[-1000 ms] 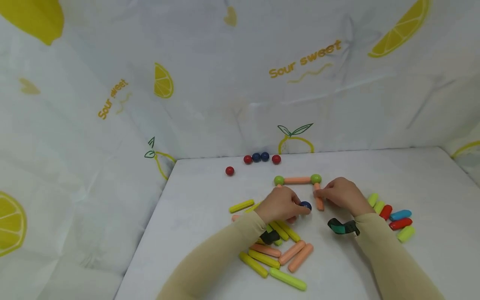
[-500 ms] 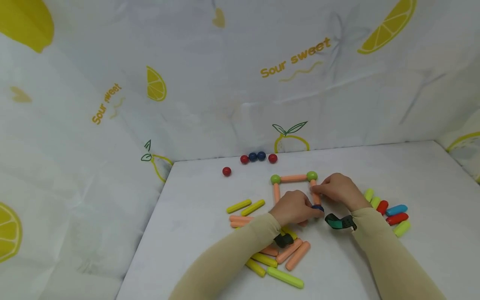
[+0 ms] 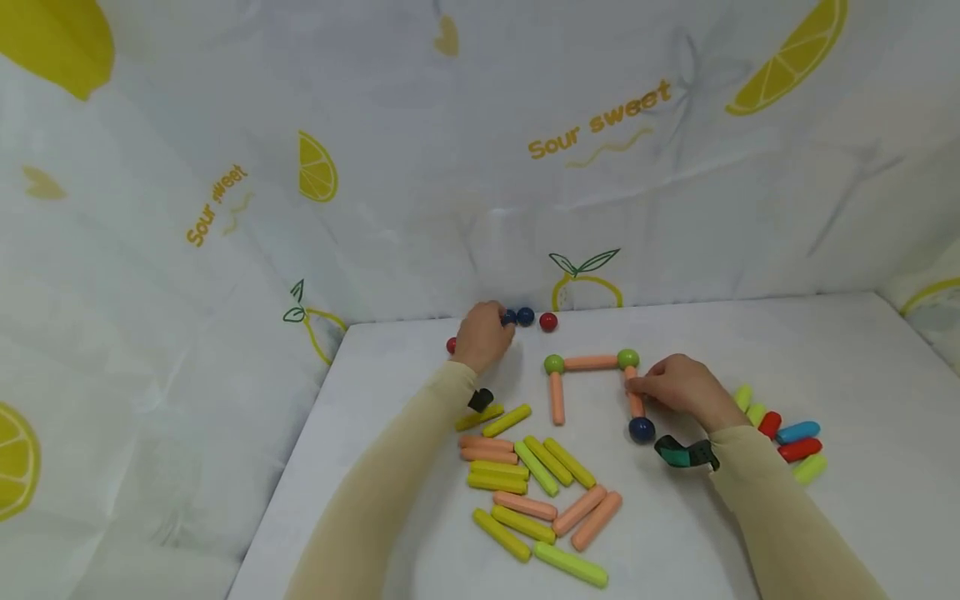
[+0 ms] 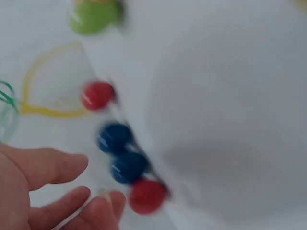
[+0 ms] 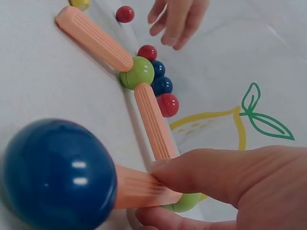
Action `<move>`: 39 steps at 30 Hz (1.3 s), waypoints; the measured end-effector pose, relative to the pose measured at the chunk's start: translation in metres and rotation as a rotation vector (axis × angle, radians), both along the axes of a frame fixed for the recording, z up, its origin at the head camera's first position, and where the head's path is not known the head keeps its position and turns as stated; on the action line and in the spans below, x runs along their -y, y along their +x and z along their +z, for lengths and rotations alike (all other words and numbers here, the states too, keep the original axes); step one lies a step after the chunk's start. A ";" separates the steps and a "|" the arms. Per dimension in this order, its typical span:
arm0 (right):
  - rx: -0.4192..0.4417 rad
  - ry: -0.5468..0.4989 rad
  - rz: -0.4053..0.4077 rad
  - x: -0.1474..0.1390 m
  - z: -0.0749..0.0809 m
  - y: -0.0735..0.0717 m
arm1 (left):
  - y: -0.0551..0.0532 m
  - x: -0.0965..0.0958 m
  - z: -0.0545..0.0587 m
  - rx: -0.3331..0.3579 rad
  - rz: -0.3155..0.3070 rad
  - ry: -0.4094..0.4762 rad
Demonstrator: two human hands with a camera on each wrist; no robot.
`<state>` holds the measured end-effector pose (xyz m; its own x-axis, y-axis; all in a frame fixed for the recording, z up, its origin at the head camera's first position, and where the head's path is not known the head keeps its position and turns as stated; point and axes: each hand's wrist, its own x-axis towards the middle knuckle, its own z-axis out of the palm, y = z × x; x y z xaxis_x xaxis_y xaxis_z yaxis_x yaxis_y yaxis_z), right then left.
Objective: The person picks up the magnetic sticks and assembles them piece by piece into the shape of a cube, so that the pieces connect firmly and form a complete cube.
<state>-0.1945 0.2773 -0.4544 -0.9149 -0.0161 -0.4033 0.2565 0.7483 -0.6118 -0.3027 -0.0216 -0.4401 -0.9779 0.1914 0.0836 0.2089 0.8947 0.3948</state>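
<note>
My right hand (image 3: 684, 387) pinches an orange ridged stick (image 5: 134, 188) between thumb and fingers. One end of that stick meets a green ball (image 3: 627, 358), and a large blue ball (image 3: 642, 430) sits on its near end. From the green ball another orange stick (image 3: 590, 363) runs left to a second green ball (image 3: 554, 364), where a third orange stick (image 3: 557, 400) points toward me. My left hand (image 3: 483, 335) is at the back edge, thumb and fingers apart, holding nothing. Close to its fingertips lie red (image 4: 147, 196) and blue (image 4: 128, 167) balls.
Loose yellow, orange and lime sticks (image 3: 498, 477) are spread over the middle of the white table (image 3: 337, 467). To the right of my right arm lie shorter lime, red and blue sticks (image 3: 798, 431). A lemon-print sheet (image 3: 420, 208) rises behind the table.
My left hand brought the blue ball onto the stick's near end, let go, and moved back and left to the balls at the rear. The right hand keeps its grip on the stick.
</note>
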 end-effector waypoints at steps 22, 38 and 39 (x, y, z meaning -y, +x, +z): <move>-0.011 0.004 0.009 0.002 -0.002 0.000 | 0.036 0.009 0.000 0.164 -0.213 0.046; -0.013 0.018 0.014 0.001 -0.006 -0.003 | 0.128 -0.016 -0.014 0.274 -0.246 -0.033; -0.016 0.018 0.014 0.001 -0.005 -0.003 | 0.128 -0.016 -0.014 0.287 -0.228 -0.017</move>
